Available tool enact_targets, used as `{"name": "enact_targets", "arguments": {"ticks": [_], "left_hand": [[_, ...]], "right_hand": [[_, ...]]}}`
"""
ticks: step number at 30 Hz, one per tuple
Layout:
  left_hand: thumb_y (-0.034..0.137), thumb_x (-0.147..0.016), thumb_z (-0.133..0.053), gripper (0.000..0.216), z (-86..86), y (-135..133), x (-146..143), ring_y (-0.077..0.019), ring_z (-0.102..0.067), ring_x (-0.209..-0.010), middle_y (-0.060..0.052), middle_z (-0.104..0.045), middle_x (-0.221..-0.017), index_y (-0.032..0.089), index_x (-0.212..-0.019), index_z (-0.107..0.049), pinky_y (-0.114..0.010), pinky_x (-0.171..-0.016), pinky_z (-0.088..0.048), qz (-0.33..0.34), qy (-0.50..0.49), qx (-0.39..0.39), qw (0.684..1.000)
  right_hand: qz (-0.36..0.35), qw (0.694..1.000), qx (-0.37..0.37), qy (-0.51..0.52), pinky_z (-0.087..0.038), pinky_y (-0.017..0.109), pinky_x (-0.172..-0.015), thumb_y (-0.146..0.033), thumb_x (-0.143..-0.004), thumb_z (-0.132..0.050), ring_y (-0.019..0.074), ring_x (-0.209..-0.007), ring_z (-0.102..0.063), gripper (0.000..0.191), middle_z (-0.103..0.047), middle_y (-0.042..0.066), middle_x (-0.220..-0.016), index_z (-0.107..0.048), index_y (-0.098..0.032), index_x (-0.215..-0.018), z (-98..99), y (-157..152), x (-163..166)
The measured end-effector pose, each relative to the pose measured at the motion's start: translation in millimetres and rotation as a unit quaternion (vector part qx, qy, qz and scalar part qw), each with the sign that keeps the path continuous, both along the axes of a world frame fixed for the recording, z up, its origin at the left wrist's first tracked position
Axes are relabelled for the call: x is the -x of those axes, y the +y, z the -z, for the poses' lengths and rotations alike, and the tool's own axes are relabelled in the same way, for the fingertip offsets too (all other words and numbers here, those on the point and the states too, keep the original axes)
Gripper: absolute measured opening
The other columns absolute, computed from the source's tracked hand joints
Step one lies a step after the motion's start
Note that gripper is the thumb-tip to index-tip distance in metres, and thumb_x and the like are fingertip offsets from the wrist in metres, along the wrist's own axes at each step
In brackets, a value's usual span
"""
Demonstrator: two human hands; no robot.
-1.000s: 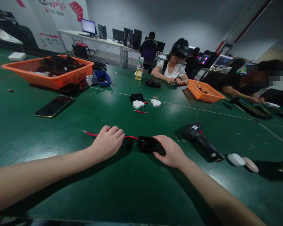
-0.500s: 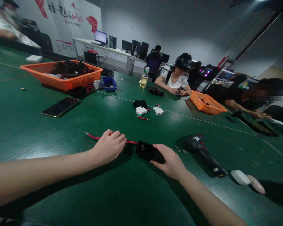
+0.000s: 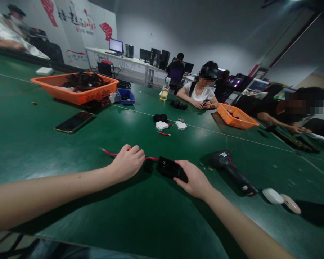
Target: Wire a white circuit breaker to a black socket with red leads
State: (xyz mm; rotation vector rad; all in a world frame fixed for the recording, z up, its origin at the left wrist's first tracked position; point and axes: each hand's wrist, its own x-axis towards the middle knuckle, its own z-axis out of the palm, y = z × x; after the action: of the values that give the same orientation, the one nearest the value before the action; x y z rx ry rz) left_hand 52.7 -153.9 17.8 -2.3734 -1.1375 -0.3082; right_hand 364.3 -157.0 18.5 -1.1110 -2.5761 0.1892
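Note:
My left hand (image 3: 129,162) is closed around a red cable (image 3: 152,158), and a small orange bit shows above its fingers. The cable's thin, pale end sticks out to the left; its other end meets a black plastic housing (image 3: 169,168). Metal parts show inside the housing's open left end. Thumb and fingers of my right hand (image 3: 193,179) grip the housing's right end, just above the green table (image 3: 140,223). A small dark piece (image 3: 148,165) lies near my left fingertips. Beyond my hands are white blocks (image 3: 161,125) and a short red cable with a ring lug (image 3: 164,133).
A black handheld scanner (image 3: 233,172) lies right of my hand, near a white oval object (image 3: 272,196). On the left are a phone (image 3: 75,122), an orange basket of black parts (image 3: 78,94) and a blue bin (image 3: 126,97). A co-worker (image 3: 199,91) sits opposite, beside another orange basket (image 3: 236,117).
The view has shifted slightly, showing more of the table's near edge. Both hands keep their grips on the cable and the housing, with little other movement.

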Motion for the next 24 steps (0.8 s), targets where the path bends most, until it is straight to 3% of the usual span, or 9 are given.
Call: {"name": "enact_targets", "arguments": {"ticks": [4,6,10,15,18,24], "left_hand": [[0.019,-0.093,-0.052,0.016,1.8,-0.6,-0.6,-0.0223,-0.051,-0.083,-0.008,-0.063,-0.085,0.016,-0.084,-0.065,-0.038,-0.069,-0.03,0.002,-0.007,-0.011,1.0],[0.019,-0.093,-0.052,0.016,2.4,-0.5,-0.6,-0.0223,-0.051,-0.083,-0.008,-0.063,-0.084,0.016,-0.084,-0.065,-0.038,-0.069,-0.03,0.005,-0.009,-0.015,1.0],[0.018,-0.092,-0.052,0.016,2.7,-0.7,0.0,-0.0223,-0.051,-0.083,-0.008,-0.063,-0.085,0.016,-0.084,-0.065,-0.037,-0.068,-0.029,0.008,-0.012,-0.015,1.0],[0.019,-0.092,-0.053,0.015,2.7,-0.8,0.4,-0.0221,-0.051,-0.083,-0.008,-0.063,-0.083,0.016,-0.083,-0.064,-0.036,-0.069,-0.028,0.011,-0.018,-0.016,1.0],[0.02,-0.092,-0.053,0.015,2.1,-0.5,0.3,-0.0218,-0.051,-0.082,-0.008,-0.062,-0.083,0.016,-0.083,-0.064,-0.036,-0.068,-0.029,0.013,-0.019,-0.017,1.0],[0.019,-0.092,-0.052,0.016,-0.3,0.3,0.1,-0.0222,-0.051,-0.082,-0.008,-0.062,-0.084,0.016,-0.085,-0.065,-0.038,-0.069,-0.031,0.01,-0.004,-0.014,1.0]], "right_hand": [[0.009,0.998,-0.066,-0.011,-0.048,0.045,-0.094,-0.053,-0.097,-0.039,0.031,-0.116,-0.057,0.058,-0.057,0.018,-0.132,-0.044,-0.013,-0.139,-1.0,-0.7,-5.5],[0.04,0.994,-0.099,-0.026,-0.049,0.04,-0.086,-0.051,-0.099,-0.031,0.0289,-0.106,-0.061,0.054,-0.062,0.017,-0.122,-0.051,-0.011,-0.131,-4.3,0.6,-10.0],[0.219,0.956,-0.136,-0.142,-0.045,0.031,-0.064,-0.035,-0.1,-0.034,0.0228,-0.077,-0.065,0.034,-0.066,0.011,-0.09,-0.061,-0.015,-0.096,-11.9,6.5,-19.9],[0.377,0.889,-0.115,-0.235,-0.038,0.027,-0.049,-0.027,-0.095,-0.041,0.0235,-0.062,-0.067,0.022,-0.066,0.012,-0.08,-0.058,-0.013,-0.093,-9.4,13.3,-27.6],[0.408,0.875,-0.084,-0.247,-0.044,0.029,-0.054,-0.027,-0.095,-0.042,0.0274,-0.067,-0.07,0.022,-0.067,0.014,-0.079,-0.058,-0.012,-0.092,-5.1,14.8,-27.1],[0.388,0.895,-0.021,-0.219,-0.042,0.028,-0.052,-0.026,-0.095,-0.043,0.0248,-0.065,-0.07,0.017,-0.067,0.011,-0.079,-0.055,-0.014,-0.095,-7.1,18.3,-28.3]]}}
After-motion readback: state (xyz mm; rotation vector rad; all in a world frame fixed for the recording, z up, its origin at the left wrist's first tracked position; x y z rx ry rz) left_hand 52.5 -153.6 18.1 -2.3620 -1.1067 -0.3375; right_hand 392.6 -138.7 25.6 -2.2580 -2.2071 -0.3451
